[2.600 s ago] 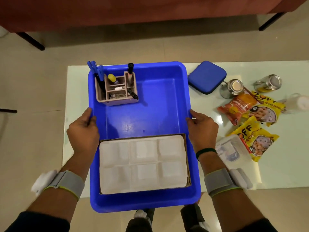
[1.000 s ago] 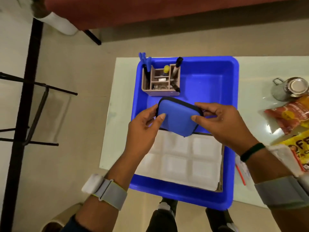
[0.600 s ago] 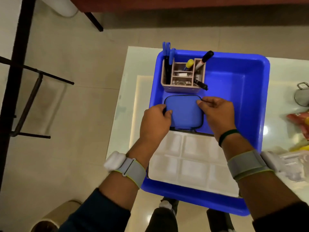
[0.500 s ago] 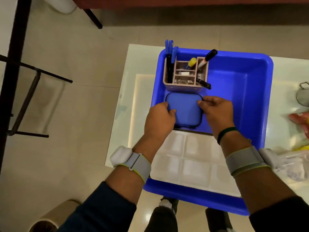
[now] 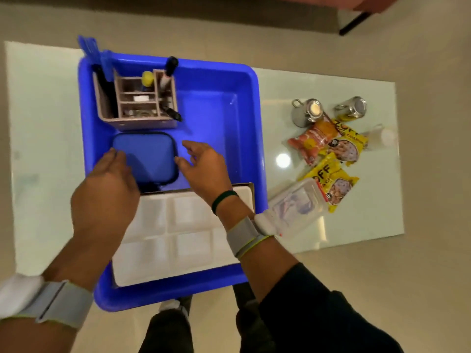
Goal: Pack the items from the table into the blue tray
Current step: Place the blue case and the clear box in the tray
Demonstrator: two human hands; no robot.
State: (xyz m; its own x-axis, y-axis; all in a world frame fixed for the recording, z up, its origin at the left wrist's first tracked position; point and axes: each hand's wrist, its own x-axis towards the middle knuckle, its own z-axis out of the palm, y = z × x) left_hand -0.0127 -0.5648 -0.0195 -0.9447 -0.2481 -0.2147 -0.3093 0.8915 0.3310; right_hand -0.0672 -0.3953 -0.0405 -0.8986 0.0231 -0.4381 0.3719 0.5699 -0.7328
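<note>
The blue tray [image 5: 251, 138] sits on the glass table. Inside it, a blue zip pouch [image 5: 149, 155] lies flat between a pink pen organiser [image 5: 139, 103] at the far left and a white compartment box [image 5: 175, 235] at the near end. My left hand [image 5: 107, 197] hovers over the pouch's left edge with fingers apart. My right hand [image 5: 204, 169] is just right of the pouch, fingers spread, holding nothing. On the table to the right lie two steel cups [image 5: 307, 115], an orange snack packet [image 5: 314, 140], two yellow snack packets [image 5: 335, 186] and a clear plastic box [image 5: 297, 205].
The glass table [image 5: 43, 149] has bare surface left of the tray and along its right side. A clear cup [image 5: 382, 136] stands at the far right near the edge. The tray's right half [image 5: 216, 128] holds nothing. A dark furniture leg [image 5: 353, 22] stands on the floor beyond.
The blue pouch went from the table into the tray, carried by both hands and laid below the organiser. Both hands have now let go of it and opened.
</note>
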